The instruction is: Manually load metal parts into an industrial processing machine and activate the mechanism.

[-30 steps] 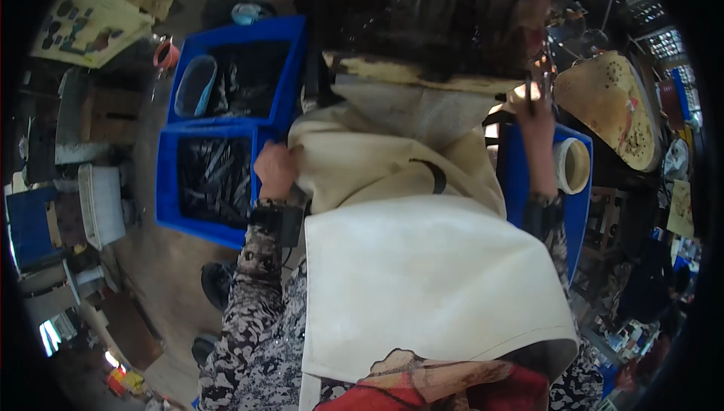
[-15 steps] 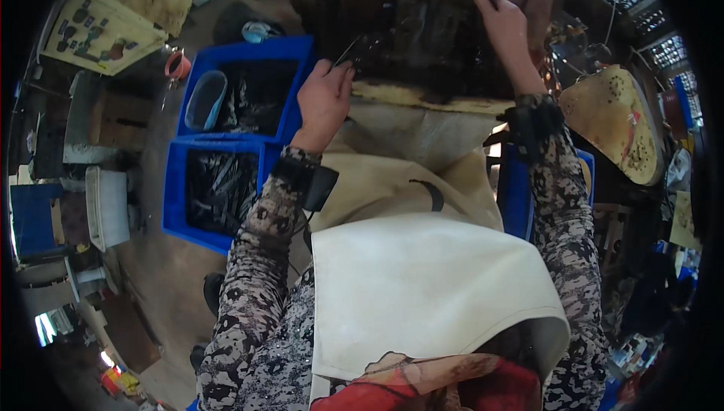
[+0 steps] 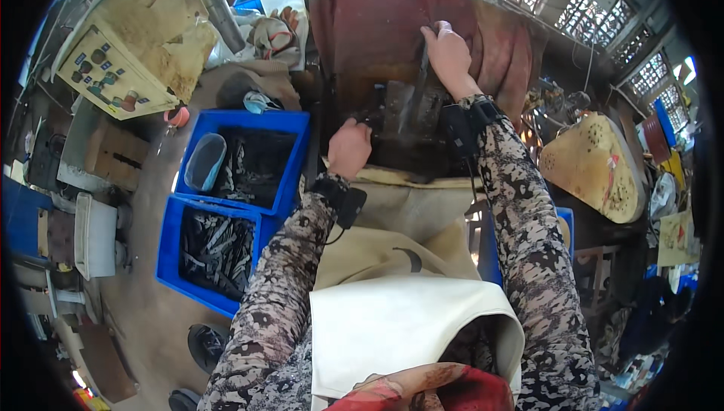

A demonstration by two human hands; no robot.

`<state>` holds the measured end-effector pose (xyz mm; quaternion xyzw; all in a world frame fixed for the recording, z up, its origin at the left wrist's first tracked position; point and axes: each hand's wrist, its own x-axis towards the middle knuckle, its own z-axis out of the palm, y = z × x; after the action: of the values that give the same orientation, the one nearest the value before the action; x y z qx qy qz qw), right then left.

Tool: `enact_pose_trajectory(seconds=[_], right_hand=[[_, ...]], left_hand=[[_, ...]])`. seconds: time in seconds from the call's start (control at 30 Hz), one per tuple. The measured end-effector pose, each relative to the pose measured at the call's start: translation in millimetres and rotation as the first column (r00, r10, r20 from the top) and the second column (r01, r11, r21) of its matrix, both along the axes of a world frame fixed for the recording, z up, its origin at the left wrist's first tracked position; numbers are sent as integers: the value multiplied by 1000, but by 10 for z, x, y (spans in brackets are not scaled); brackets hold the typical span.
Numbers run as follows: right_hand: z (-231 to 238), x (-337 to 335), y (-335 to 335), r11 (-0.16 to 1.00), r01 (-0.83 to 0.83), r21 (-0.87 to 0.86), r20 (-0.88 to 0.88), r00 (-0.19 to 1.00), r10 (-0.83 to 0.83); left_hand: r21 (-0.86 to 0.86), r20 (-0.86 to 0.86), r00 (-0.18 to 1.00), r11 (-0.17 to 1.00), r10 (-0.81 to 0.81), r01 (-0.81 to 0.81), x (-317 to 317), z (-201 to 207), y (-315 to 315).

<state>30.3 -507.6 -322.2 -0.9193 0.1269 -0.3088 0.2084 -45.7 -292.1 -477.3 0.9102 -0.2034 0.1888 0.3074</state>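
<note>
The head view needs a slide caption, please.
Right hand gripping a thin strip, left hand nearer two blue crates.

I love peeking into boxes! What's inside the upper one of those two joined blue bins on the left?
Inside that blue bin are a clear, rounded tub and thin, greyish strips. Whatever lies underneath them is covered and can't be seen.

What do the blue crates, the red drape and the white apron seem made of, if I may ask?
Blue crates: likely smooth plastic, from evenly coloured walls. Red drape: probably matte cloth, from its folds. White apron: perhaps smooth coated fabric, from its sheen.
</note>
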Motion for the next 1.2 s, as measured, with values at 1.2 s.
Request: enact_pose_trajectory(seconds=[1.2], right_hand=[[-184, 360, -122, 990, -78, -118, -62, 996, 72]], left_hand=[[148, -15, 999, 988, -31, 33, 6, -41, -25]])
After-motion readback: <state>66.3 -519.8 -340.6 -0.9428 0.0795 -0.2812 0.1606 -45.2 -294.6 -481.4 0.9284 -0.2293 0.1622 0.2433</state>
